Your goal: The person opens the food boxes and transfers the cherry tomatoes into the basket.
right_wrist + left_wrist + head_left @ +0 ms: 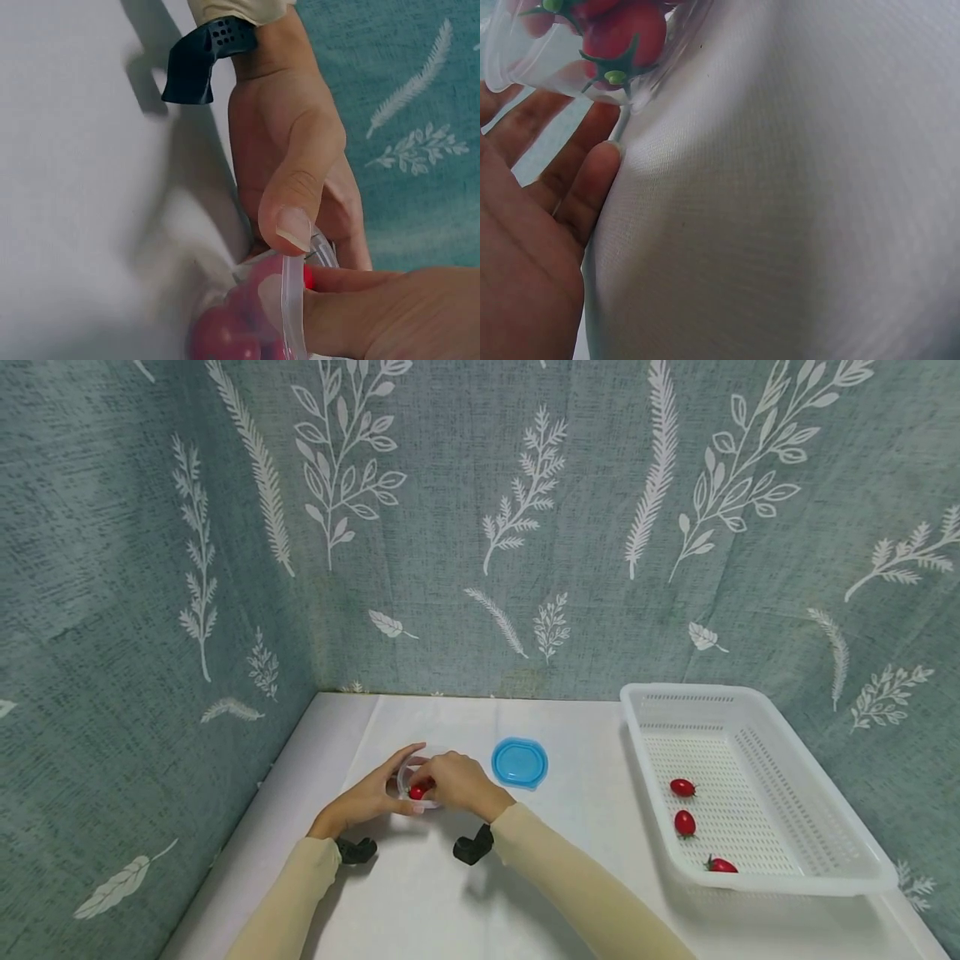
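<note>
A small clear plastic container (402, 777) stands on the white table, with several red cherry tomatoes (223, 334) inside. My left hand (366, 799) holds it from the left, its thumb on the rim in the right wrist view. From the right, my right hand (459, 783) reaches in over the rim, its fingertips at a cherry tomato (416, 792); they are partly hidden inside. In the left wrist view, a tomato with a green calyx (634, 37) shows through the container wall.
A blue lid (520, 762) lies on the table just right of my right hand. Farther right stands a white perforated basket (795, 884) holding three cherry tomatoes (684, 822). Grey-green patterned cloth (450, 635) hangs behind and to the left of the table.
</note>
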### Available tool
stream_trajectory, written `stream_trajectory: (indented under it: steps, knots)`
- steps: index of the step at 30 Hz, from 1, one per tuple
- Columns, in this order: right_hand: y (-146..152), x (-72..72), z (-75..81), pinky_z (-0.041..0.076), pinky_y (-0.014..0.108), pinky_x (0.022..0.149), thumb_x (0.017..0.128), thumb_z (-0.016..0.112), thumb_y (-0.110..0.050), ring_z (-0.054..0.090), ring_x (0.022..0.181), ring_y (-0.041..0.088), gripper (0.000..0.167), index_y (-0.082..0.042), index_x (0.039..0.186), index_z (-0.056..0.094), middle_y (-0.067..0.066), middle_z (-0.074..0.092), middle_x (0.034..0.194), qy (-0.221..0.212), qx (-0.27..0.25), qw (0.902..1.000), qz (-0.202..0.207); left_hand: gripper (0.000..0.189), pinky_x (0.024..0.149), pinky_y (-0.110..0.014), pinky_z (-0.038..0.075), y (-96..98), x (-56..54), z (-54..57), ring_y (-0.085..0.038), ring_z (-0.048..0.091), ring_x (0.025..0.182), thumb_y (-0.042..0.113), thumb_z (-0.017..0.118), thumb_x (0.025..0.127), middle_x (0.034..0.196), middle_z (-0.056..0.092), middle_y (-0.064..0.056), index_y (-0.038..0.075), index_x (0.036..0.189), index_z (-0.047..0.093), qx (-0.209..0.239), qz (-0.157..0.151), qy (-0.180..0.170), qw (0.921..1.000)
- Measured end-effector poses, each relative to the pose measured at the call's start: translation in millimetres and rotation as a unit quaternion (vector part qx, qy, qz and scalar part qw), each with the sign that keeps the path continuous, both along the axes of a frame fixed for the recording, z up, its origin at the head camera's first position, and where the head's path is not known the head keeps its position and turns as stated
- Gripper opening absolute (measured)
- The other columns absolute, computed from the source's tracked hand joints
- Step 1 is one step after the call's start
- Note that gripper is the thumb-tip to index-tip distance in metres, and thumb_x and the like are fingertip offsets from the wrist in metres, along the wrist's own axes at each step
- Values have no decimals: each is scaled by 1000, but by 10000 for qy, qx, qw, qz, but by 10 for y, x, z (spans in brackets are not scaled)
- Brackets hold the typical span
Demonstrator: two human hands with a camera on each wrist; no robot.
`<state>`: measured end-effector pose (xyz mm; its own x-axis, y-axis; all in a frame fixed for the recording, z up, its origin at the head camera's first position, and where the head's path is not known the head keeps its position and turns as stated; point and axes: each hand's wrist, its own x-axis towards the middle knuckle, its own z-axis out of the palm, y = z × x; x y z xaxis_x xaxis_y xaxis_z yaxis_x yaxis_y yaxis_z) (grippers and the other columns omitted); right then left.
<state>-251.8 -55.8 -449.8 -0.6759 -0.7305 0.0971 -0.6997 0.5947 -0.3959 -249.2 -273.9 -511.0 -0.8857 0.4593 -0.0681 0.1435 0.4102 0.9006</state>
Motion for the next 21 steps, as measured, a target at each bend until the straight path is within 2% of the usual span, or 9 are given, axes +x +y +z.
stream_trajectory:
  steps: [12, 18, 21]
  knots:
    - [21, -75, -66, 46, 19, 67, 96, 75, -17, 56, 75, 3, 8, -16, 102, 80, -11, 71, 86, -259, 92, 9996, 99, 104, 91, -43, 39, 6, -1, -15, -27, 48, 114, 30, 88, 83, 158, 39, -3, 30, 164, 23, 22, 0, 33, 10000]
    - [16, -66, -48, 47, 18, 66, 95, 78, -23, 57, 76, 2, 9, -18, 100, 81, -13, 70, 83, -63, 211, 9998, 20, 103, 88, -44, 38, 12, -1, -13, -28, 45, 111, 31, 88, 83, 158, 39, -4, 34, 164, 23, -43, 18, 66, 10000]
    - [30, -79, -48, 46, 19, 65, 95, 78, -25, 55, 75, 3, 9, -18, 100, 80, -13, 67, 81, -25, 247, 9997, 46, 105, 91, -45, 39, 15, 3, 3, -28, 47, 113, 30, 89, 82, 158, 38, -4, 34, 164, 24, 32, 50, -12, 10000]
